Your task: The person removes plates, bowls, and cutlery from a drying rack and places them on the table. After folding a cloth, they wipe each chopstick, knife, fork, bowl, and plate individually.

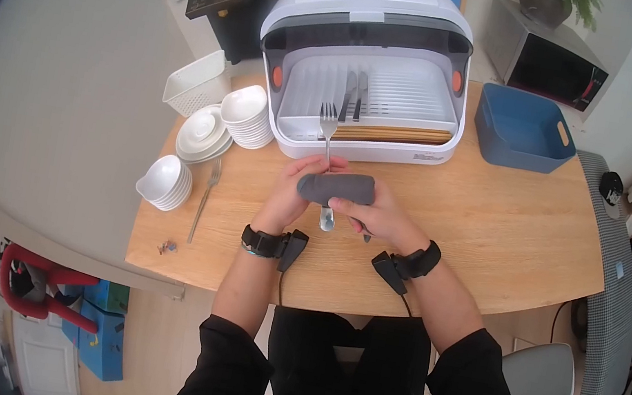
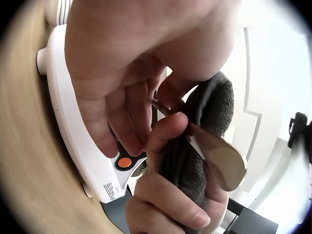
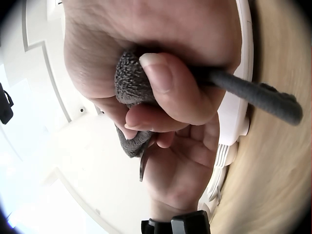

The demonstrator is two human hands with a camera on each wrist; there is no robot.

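Left fingers [image 2: 95,126] pinch 1 shiny metal fork [image 1: 328,128]; right fingers [image 2: 165,195] clasp 1 fuzzy gray cloth [image 1: 340,186] around its flat handle; beyond them, 2 knives [image 1: 361,95].

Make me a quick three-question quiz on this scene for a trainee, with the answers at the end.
1. Multiple choice: what does the right hand grip? A knife; B cloth; C bowl.
2. True or false: the blue bin stands to the right of the rack.
3. Short answer: the left hand holds one fork; where does the other fork lie?

Key: 1. B. 2. True. 3. On the table, just right of the nearer bowls.
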